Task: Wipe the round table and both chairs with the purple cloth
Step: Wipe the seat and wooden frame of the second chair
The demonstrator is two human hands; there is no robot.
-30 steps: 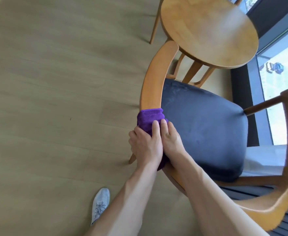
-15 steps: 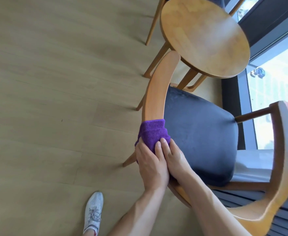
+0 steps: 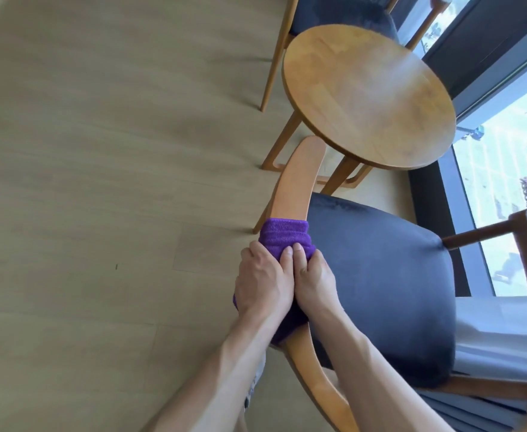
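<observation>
Head camera looks down on a wooden chair with a dark blue seat. The purple cloth is wrapped around the curved wooden armrest of this chair, on the side towards the floor. Both hands grasp the cloth together. The left hand is curled over the outer side of the armrest, and the right hand is curled over the inner side, next to the seat. The two thumbs lie side by side and touch each other on top of the cloth. A part of the cloth shows in front of the fingers, and a darker part hangs under the wrists.

The round table stands beyond the chair, and the front end of the armrest comes close under its edge. The tabletop is bare wood with some shine on it. Behind the table the second chair is partly visible, also with a dark seat. On the right side there is a large window with a dark frame, and bright daylight comes through it. The floor is light wood planks. A grey shoe shows a little under the left forearm
</observation>
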